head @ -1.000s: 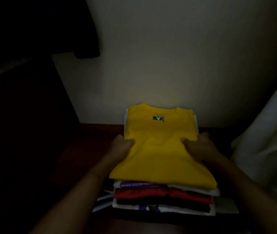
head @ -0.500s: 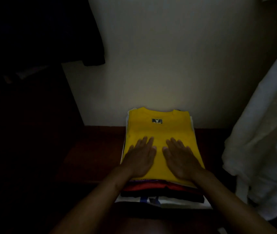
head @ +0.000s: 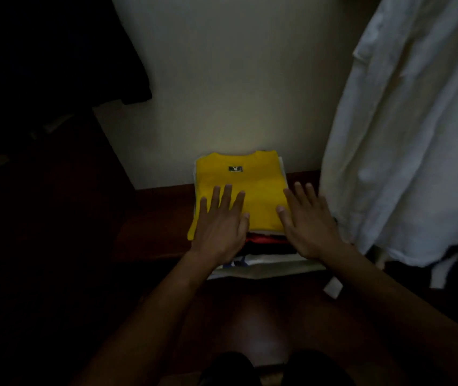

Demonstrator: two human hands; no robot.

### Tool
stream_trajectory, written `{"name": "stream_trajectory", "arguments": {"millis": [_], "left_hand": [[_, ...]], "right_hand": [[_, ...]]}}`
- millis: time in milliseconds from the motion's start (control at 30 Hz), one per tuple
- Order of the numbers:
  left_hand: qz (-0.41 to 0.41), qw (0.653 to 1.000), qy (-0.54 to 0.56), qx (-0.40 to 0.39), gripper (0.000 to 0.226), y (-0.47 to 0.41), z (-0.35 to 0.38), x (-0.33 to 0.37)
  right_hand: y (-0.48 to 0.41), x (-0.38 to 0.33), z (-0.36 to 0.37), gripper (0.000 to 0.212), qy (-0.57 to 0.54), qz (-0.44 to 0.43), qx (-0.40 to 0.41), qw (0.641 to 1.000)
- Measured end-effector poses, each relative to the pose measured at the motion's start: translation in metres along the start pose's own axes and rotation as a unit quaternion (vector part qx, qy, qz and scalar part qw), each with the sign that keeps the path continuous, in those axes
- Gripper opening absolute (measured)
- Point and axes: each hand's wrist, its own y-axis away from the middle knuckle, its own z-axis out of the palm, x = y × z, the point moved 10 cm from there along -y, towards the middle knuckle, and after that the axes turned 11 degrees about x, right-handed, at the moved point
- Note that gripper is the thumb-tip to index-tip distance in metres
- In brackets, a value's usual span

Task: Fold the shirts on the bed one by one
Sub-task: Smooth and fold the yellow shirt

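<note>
Left hand [head: 219, 224] laid flat, fingers spread, on near left part of yellow shirt [head: 252, 190]. Right hand [head: 310, 224] likewise flat and spread, at shirt's right edge. Nothing gripped. Shirt folded atop stack of folded shirts [head: 266, 254] on dark wooden surface [head: 155, 227] against wall. White garment [head: 406, 135] hung at right.

White garment [head: 406, 129] hanging beside pale wall [head: 236, 79]

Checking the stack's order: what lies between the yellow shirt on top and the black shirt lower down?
In the head view, a red shirt shows between the yellow shirt and black shirt.
</note>
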Motion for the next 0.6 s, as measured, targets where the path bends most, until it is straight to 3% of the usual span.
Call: {"name": "stream_trajectory", "arguments": {"millis": [133, 333, 600], "left_hand": [[0.042, 0.998, 0.020, -0.043, 0.077, 0.019, -0.045, 0.057], [0.155, 0.986, 0.034, -0.047, 0.062, 0.024, -0.157, 0.169], [0.342, 0.924, 0.158, -0.071, 0.064, 0.046, -0.316, 0.327]], "right_hand": [[0.051, 0.009, -0.077, 0.071, -0.008, 0.055, 0.026, 0.998], [0.137, 0.044, -0.226, 0.063, 0.045, 0.160, 0.037, 0.985], [0.293, 0.077, -0.443, 0.069, 0.131, 0.379, 0.082, 0.912]]}}
